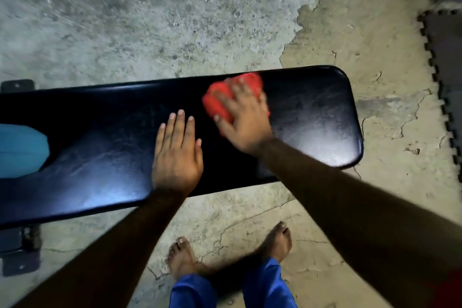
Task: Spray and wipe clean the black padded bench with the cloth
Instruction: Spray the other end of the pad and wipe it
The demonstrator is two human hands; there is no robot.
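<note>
Bench (pixel 312 112), black padded, runs left to right across the middle of the view on a rough concrete floor (pixel 125 20); its rounded right end sits near a patch of peeling tan surface. Glossy top, light glare on the near-left part and near the right end. Red cloth (pixel 215 102) bunched on the bench top, right of centre, toward the far edge. Right hand (pixel 243 117) lies on top of the cloth, fingers spread and bent over it, pressing it to the padding; hand is blurred, so whether the grip closes round the cloth or just presses, cannot tell for sure, but fingers wrap its bulk. Left hand (pixel 177 152) flat on the bench just left of the cloth, palm down, fingers straight and together, holding nothing, not touching the cloth. Blue object (pixel 22 150) rests on the bench at the far left, cut off by the frame edge. Dark metal bracket (pixel 20 250) shows under the bench at lower left. Bare feet (pixel 182 257) and blue trouser legs on the floor below the bench. Dark interlocking mat (pixel 445 57) at right edge.
</note>
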